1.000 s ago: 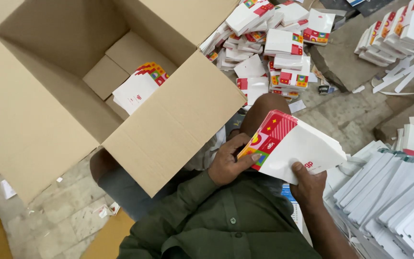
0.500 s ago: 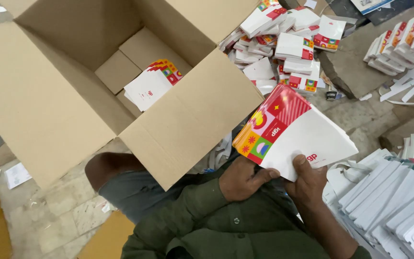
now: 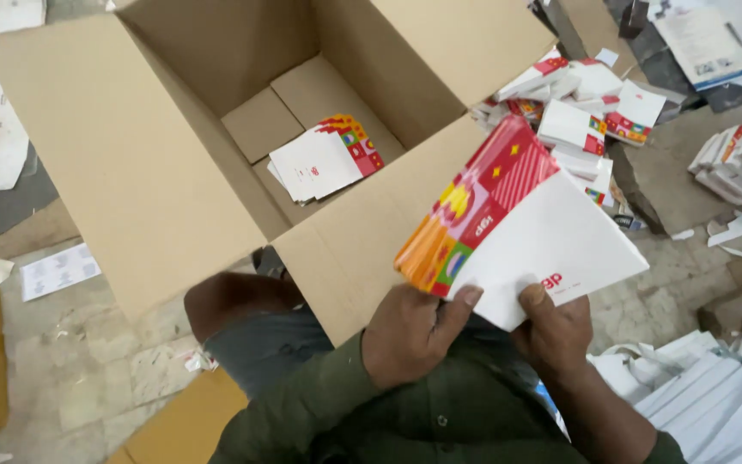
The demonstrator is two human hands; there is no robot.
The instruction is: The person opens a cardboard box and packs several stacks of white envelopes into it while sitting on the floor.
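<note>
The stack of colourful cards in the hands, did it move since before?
Yes. The stack of cards went up and left, toward the open cardboard box; now it overlaps the box's near flap.

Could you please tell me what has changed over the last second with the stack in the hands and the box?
Both hands, left hand and right hand, have lifted the stack of white and red printed paper packets up towards the open brown cardboard box, keeping their grip on its lower edge. The small pile of packets inside the box and the loose heap on the floor stayed put.
</note>
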